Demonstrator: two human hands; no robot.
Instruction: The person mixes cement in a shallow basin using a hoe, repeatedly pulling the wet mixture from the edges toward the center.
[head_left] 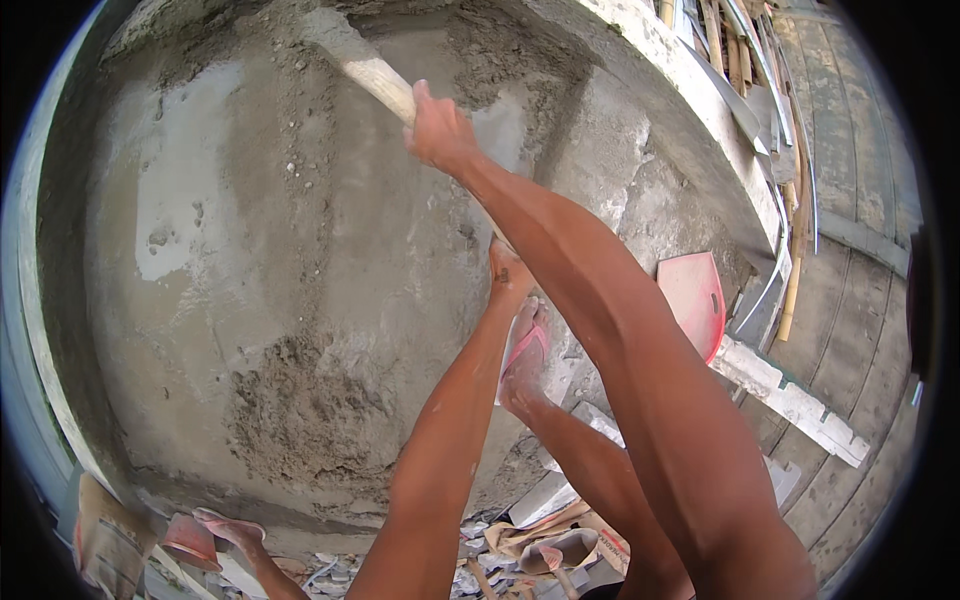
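A pale wooden tool handle (375, 75) slants from the middle up to the top left, where its cement-caked end sinks into grey wet mortar (300, 300). My right hand (440, 130) is closed around the handle far out, arm fully stretched. My left hand (508, 272) grips the handle's near end, mostly hidden behind my right forearm. The tool's head is hidden in the mortar. My foot in a pink flip-flop (525, 355) stands at the edge of the mix.
A coarse heap of sand and mortar (300, 410) lies at the near edge. A red scoop (692, 300) rests at the right by a white board (790, 400). Bamboo poles and planks (790, 200) line the right. A paper sack (105, 540) and another sandalled foot (225, 525) are lower left.
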